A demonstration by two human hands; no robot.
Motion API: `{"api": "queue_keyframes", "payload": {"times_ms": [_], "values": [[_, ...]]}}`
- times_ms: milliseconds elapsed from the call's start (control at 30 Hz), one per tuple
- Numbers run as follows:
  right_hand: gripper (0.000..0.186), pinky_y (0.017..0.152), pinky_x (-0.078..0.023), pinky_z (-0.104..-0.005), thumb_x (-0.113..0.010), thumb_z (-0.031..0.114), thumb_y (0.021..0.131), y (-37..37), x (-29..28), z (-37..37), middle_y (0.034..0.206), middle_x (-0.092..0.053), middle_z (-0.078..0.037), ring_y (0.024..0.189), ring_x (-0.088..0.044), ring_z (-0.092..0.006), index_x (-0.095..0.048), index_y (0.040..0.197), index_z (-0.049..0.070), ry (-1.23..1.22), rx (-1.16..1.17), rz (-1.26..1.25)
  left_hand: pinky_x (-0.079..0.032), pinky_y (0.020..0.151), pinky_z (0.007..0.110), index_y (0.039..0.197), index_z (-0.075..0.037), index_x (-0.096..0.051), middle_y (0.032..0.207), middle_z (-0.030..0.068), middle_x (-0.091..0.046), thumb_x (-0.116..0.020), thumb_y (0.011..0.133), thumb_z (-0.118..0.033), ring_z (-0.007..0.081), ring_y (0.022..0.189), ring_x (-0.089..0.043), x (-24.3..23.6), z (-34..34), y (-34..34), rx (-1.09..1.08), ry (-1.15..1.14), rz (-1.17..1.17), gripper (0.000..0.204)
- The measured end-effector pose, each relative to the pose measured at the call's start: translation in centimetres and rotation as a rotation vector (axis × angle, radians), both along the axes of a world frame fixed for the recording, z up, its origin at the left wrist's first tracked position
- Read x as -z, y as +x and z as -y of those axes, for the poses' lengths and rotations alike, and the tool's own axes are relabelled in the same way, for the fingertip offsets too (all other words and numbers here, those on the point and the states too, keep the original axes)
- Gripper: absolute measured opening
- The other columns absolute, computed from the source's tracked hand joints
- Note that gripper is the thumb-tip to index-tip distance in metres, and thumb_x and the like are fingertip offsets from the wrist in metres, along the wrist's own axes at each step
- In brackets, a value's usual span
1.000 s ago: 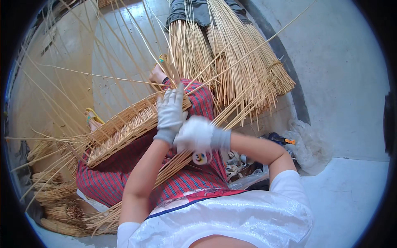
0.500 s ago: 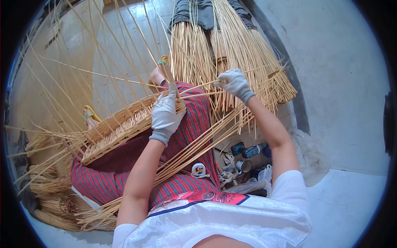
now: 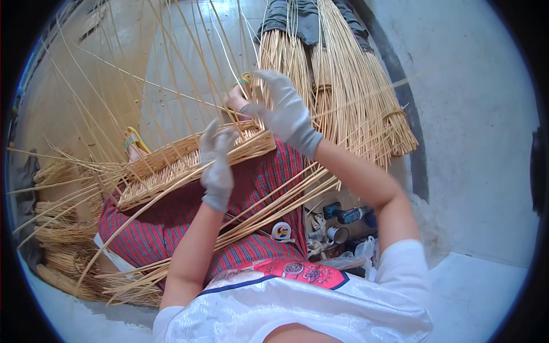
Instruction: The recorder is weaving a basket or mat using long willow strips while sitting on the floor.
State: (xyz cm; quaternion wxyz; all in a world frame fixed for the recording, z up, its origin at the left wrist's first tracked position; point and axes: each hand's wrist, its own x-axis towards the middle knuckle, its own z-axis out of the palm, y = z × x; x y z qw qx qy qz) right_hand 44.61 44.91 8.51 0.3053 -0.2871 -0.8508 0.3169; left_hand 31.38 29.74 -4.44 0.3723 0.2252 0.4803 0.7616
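A rectangular woven cane basket (image 3: 164,166), with long upright stakes, lies across my lap on red checked cloth (image 3: 140,240). My left hand (image 3: 216,163), in a pale glove, is slightly blurred at the basket's near side, fingers bent but apart. A long curved cane (image 3: 131,223) runs down-left from beside it. My right hand (image 3: 284,114), also gloved, is over the basket's right end with thumb and fingers apart; whether its fingertips touch the stakes is unclear. Loose canes (image 3: 274,211) lie diagonally over my lap, near a small white tape measure (image 3: 281,231).
Large cane bundles (image 3: 357,103), partly wrapped in dark cloth (image 3: 286,23), lie on the floor (image 3: 469,131) ahead to the right. A cordless drill (image 3: 349,214), a metal cup (image 3: 337,233) and plastic bags sit by my right side. More bundles (image 3: 60,223) lie left.
My right hand rose to the right, drawing a cane, then moved left and up to the basket's end. My left hand shifted left and loosened its fingers. A curved cane now trails down-left.
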Motion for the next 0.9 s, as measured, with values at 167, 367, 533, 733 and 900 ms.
{"api": "queue_keyframes", "payload": {"times_ms": [167, 367, 533, 733, 900], "values": [[0.063, 0.086, -0.057, -0.0435, -0.086, 0.052, 0.083, 2.6, 6.2, 0.4, 0.098, -0.073, -0.019, 0.091, -0.072, -0.0304, -0.069, 0.108, -0.003, -0.495, 0.059, 0.496, -0.058, 0.064, 0.028, 0.119, -0.007, -0.068, 0.092, 0.0075, -0.076, -0.065, 0.11, -0.035, 0.0132, 0.078, -0.071, -0.9, 3.3, -5.9, 0.018, -0.29, 0.226, 0.03], [0.059, 0.087, -0.056, -0.0419, -0.092, 0.044, 0.077, 2.5, 7.0, 0.1, 0.098, -0.073, -0.017, 0.094, -0.071, -0.0307, -0.069, 0.11, 0.0, -0.69, 0.055, 0.457, -0.044, 0.049, 0.023, 0.107, -0.008, -0.068, 0.077, 0.0037, -0.073, -0.067, 0.109, -0.038, 0.0079, 0.063, -0.064, -2.0, -0.5, -8.4, 0.109, -0.242, -0.168, 0.03], [0.057, 0.089, -0.058, -0.0458, -0.088, 0.053, 0.079, 1.3, 6.3, 1.6, 0.106, -0.074, -0.02, 0.1, -0.072, -0.0372, -0.073, 0.105, 0.005, -0.355, 0.229, 0.708, -0.051, 0.07, 0.027, 0.111, -0.003, -0.069, 0.083, 0.0035, -0.067, -0.067, 0.109, -0.029, 0.0095, 0.074, -0.064, -5.1, -2.6, -7.7, 0.174, -0.414, -0.332, 0.026], [0.034, 0.085, -0.057, -0.0522, -0.076, 0.037, 0.094, -0.3, 9.9, 4.4, 0.102, -0.072, -0.016, 0.097, -0.073, -0.0369, -0.068, 0.11, 0.008, -0.098, 0.664, 0.652, -0.059, 0.094, 0.035, 0.152, -0.007, -0.05, 0.116, 0.0148, -0.068, -0.072, 0.103, -0.027, 0.0241, 0.102, -0.071, -13.1, -14.9, 0.3, 0.331, -0.213, -0.908, 0.057], [0.029, 0.083, -0.057, -0.0517, -0.074, 0.032, 0.094, 0.0, 11.1, 3.3, 0.101, -0.076, -0.017, 0.096, -0.075, -0.0393, -0.068, 0.112, 0.01, -0.174, 0.641, 0.484, -0.051, 0.102, 0.05, 0.135, -0.013, -0.065, 0.127, 0.0148, -0.067, -0.078, 0.095, -0.025, 0.0344, 0.107, -0.071, -11.0, -9.3, -3.7, 0.153, 0.037, -1.05, 0.044]]}}
